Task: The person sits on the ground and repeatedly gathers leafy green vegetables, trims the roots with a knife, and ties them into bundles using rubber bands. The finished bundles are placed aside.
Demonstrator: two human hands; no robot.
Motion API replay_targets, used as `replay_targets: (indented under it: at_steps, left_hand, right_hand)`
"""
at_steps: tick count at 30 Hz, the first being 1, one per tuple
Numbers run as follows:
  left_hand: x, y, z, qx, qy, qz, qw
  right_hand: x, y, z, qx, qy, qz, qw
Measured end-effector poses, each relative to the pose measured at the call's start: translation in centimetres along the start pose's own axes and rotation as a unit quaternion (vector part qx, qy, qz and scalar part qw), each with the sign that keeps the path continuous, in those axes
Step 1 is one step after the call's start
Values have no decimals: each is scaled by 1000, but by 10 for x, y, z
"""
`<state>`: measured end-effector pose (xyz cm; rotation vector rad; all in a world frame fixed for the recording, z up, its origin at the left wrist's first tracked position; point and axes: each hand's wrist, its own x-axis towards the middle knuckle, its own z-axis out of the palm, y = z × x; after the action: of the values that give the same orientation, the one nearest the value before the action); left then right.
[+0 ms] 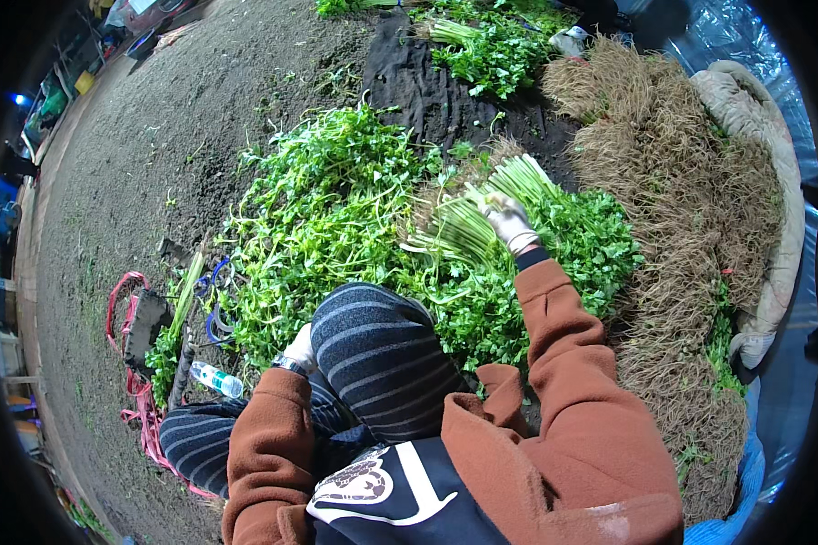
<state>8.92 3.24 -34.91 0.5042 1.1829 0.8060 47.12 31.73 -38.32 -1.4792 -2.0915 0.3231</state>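
Observation:
My right hand, in a pale glove, has its fingers curled around celery stalks at the near side of a pile. Some of those stalks are blurred. Pale stalk bases with brown roots point up and left, and their green leaves spread to the right. My left hand, gloved and with a watch at the wrist, is beside my raised knee. The knee hides its fingers, so what it holds cannot be seen. Before me lies a broad heap of loose celery leaves and stems.
Rooted celery is stacked along the right, beside a rolled pale quilt. On the left are a plastic bottle, a small celery bunch and pink strapping. More celery rests on black cloth ahead.

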Motion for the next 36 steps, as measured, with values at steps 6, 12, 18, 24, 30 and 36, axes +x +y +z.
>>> replay_targets:
  at_steps: [6,12,18,24,30,36]
  left_hand:
    - [1,-8,-3,-16,0,-6,1000]
    - [2,-12,-8,-26,2,-13,1000]
    - [6,-18,-18,-43,9,-20,999]
    - [17,-29,-26,218,-23,-5,976]
    - [15,-10,1,405,32,65,911]
    - [20,-14,-4,448,52,100,887]
  right_hand:
    - [-67,-53,52,203,-264,165,928]
    - [-91,-56,100,154,-279,193,928]
    - [-72,-69,94,109,-157,135,972]
    - [-37,-89,111,41,-100,162,981]
    - [-46,-27,166,170,-119,233,950]
    - [-49,-92,129,75,-127,-31,989]
